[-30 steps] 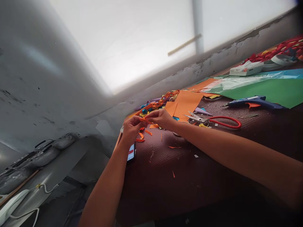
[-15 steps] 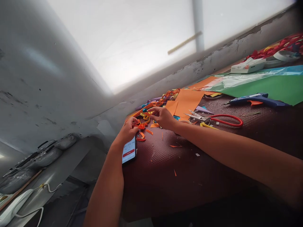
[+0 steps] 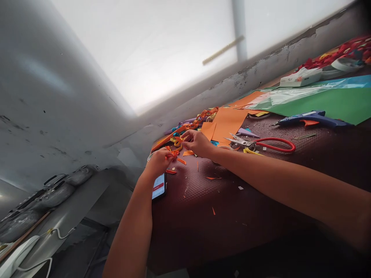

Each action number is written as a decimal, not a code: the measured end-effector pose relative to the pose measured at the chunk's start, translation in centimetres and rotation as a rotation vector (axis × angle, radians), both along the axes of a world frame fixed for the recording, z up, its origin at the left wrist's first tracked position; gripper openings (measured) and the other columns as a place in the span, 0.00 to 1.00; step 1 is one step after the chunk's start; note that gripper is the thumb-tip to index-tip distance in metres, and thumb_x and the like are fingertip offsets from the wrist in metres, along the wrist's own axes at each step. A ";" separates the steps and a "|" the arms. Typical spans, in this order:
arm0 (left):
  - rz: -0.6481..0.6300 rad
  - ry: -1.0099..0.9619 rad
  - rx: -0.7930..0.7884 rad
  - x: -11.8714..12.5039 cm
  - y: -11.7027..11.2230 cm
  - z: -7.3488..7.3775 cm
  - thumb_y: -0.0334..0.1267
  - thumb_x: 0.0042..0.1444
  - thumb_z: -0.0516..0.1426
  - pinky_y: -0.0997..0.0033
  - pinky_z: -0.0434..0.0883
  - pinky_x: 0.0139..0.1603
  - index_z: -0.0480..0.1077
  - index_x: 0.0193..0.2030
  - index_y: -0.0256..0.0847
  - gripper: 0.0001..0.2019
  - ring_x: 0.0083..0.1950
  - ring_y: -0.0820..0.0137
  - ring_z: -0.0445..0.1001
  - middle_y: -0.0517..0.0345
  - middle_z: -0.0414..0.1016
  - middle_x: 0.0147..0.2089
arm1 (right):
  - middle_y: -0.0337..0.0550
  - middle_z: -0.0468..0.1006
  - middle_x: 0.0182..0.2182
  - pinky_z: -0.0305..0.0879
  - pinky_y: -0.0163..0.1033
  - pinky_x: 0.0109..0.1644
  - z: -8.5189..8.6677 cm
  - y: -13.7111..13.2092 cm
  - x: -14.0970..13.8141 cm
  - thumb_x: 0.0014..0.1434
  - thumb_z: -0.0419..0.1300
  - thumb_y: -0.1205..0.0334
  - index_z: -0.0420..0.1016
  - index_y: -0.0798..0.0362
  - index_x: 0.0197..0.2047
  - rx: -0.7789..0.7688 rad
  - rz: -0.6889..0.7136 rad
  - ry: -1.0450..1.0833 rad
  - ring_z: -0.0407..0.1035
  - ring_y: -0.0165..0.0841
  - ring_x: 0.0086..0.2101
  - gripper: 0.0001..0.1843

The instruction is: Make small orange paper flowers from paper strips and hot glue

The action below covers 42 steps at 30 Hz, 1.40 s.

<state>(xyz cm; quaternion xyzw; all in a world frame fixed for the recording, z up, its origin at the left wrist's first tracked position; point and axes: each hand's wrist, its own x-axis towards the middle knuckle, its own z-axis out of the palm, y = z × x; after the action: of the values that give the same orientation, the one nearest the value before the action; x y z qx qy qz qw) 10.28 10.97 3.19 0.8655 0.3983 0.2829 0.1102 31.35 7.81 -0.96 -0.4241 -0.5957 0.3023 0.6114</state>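
My right hand [image 3: 197,143] pinches a small orange paper strip [image 3: 179,139] between thumb and fingers. Lower and to the left, my left hand [image 3: 159,162] has its fingers closed at a small orange paper piece [image 3: 175,153], partly hidden by the fingertips. A paper chain [image 3: 203,116] of orange and other coloured loops lies beyond the hands. Beneath my left hand, a phone [image 3: 159,188] with a lit screen is partly covered. Orange paper scraps [image 3: 181,161] lie on the tabletop just below the hands.
Orange sheets [image 3: 228,125] lie behind my right hand. Red-handled scissors [image 3: 261,144] rest open above my right forearm. A blue glue gun [image 3: 314,119] and green sheets [image 3: 327,102] are farther right. A tissue box [image 3: 300,77] stands at the back, and a wall borders the table.
My left hand has turned and its fingers have closed at the orange piece, covering more of the phone. The right hand keeps its pinch. The view has shifted slightly.
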 end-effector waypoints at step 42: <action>-0.031 -0.669 -0.256 3.8 -2.4 0.3 0.48 0.44 0.72 0.76 0.67 0.17 0.81 0.33 0.43 0.14 0.19 0.74 0.70 0.61 0.77 0.23 | 0.38 0.79 0.30 0.63 0.28 0.30 1.8 -0.8 0.3 0.57 0.68 0.66 0.77 0.56 0.37 -0.095 0.159 0.122 0.70 0.25 0.27 0.06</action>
<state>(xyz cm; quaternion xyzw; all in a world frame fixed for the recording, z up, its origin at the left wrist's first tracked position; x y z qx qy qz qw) 14.03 8.58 3.49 0.7102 0.3591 0.4968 0.3463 31.61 6.99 0.85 -0.3848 -0.5743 0.4030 0.5998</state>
